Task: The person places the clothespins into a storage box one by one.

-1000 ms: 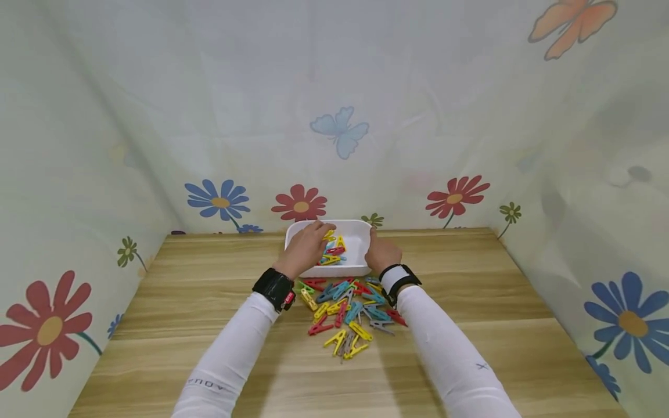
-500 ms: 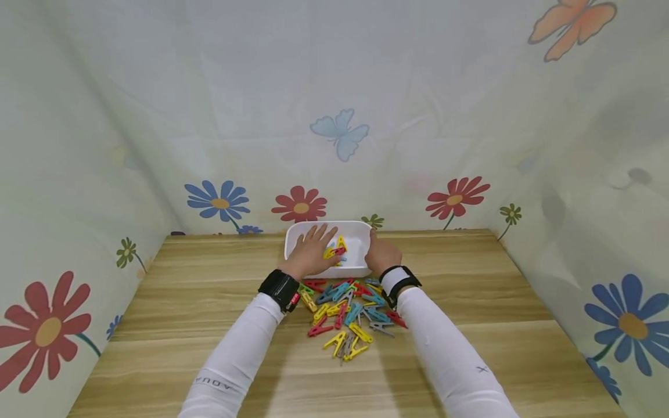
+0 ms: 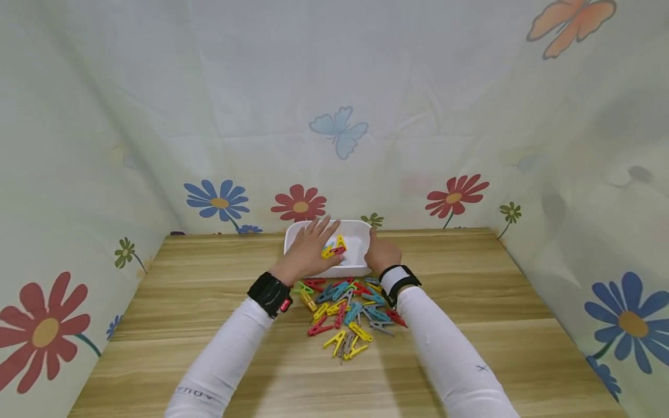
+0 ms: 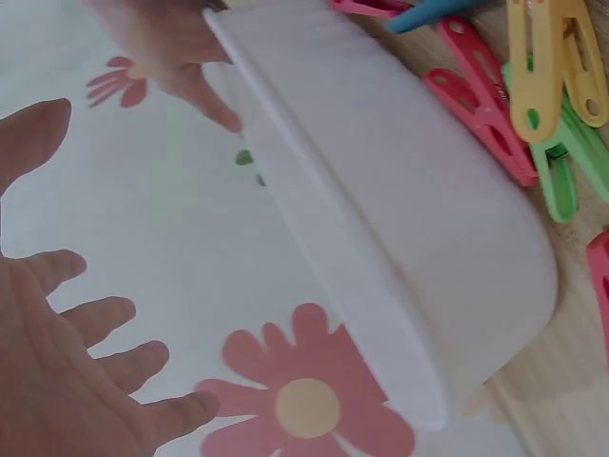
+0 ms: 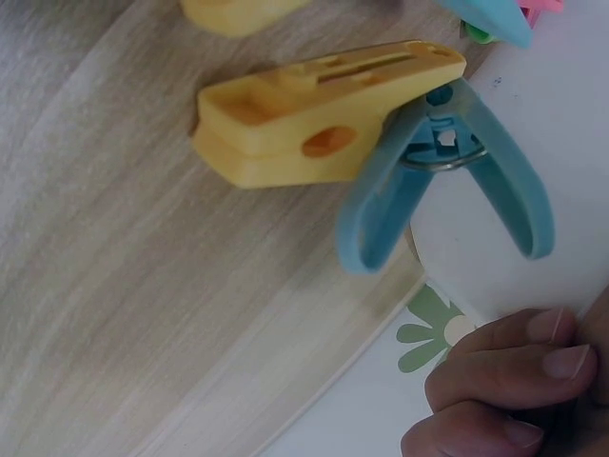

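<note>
My left hand [image 3: 307,251] hovers over the left part of a white plastic tray [image 3: 342,271], fingers straight and spread. The left wrist view shows the same hand [image 4: 81,367] holding nothing, apart from the tray's side [image 4: 409,171]. Inside the tray lie several clothespins, among them a red clothespin [image 3: 338,251] and a yellow clothespin [image 3: 341,242]; my left hand covers part of them. At the tray's right end my right hand [image 3: 383,254] grips the rim. Its fingers [image 5: 504,376] look curled beside the white wall in the right wrist view.
In front of the tray lies a loose heap of clothespins [image 3: 351,313], red, yellow, blue, green and grey. A blue clothespin [image 5: 376,214] and a yellow clothespin [image 5: 276,133] are close to the right wrist. Behind the wooden tabletop [image 3: 209,290] hangs a flowered curtain [image 3: 251,133].
My left hand's fingers, bent over the clothespins in the tray a second ago, have straightened and spread. The hand has since shifted slightly left. The right hand and tray stay put.
</note>
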`<state>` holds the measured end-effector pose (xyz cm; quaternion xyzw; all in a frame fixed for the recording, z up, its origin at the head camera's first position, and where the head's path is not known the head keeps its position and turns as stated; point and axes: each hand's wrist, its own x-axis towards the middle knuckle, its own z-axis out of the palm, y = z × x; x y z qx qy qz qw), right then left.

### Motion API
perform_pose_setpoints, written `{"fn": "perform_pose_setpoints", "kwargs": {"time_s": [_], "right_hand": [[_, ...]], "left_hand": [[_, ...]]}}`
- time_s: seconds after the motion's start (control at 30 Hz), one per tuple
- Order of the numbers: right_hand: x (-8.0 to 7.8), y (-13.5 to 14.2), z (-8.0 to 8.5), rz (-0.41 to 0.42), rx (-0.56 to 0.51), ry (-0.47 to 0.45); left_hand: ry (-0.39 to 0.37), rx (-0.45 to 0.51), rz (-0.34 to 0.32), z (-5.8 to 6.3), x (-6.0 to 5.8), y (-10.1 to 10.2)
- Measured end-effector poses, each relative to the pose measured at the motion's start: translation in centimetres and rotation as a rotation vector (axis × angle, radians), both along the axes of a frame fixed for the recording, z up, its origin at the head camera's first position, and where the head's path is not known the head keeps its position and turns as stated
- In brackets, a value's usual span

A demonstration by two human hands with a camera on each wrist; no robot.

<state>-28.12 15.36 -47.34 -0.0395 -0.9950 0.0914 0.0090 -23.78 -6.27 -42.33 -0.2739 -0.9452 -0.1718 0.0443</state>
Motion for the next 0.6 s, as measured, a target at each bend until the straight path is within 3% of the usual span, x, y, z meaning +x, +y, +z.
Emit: {"fn": "perform_pose_setpoints", "kwargs": {"time_s": [0.27, 0.6], "right_hand": [[-0.3, -0.1, -0.2, 0.016, -0.015, 0.013], [-0.4, 0.4, -0.2, 0.029, -0.041, -0.003]], "left_hand": [[0.119, -0.013, -0.077, 1.3, 3.5, -1.2], [0.071, -0.088, -0.205, 0.5, 9.4, -2.2]]}}
